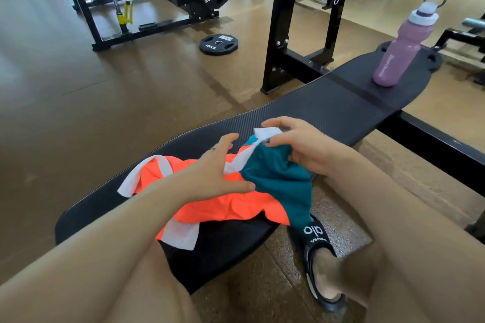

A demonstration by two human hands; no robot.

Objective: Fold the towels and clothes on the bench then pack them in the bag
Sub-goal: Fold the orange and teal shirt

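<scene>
A crumpled garment (pixel 231 204) in orange, teal and white lies on the near end of the black bench (pixel 328 105). My left hand (pixel 223 170) rests on its orange part with the fingers spread and straight. My right hand (pixel 296 144) pinches the white trim and teal cloth at the garment's far edge and lifts it slightly. Part of the teal cloth hangs over the bench's right side. No bag or towel is in view.
A pink water bottle (pixel 401 47) stands at the bench's far end. Black rack uprights (pixel 280 34) rise just behind the bench. A 10 kg weight plate (pixel 218 45) lies on the floor. My foot in a black sandal (pixel 320 257) is on the floor at the right.
</scene>
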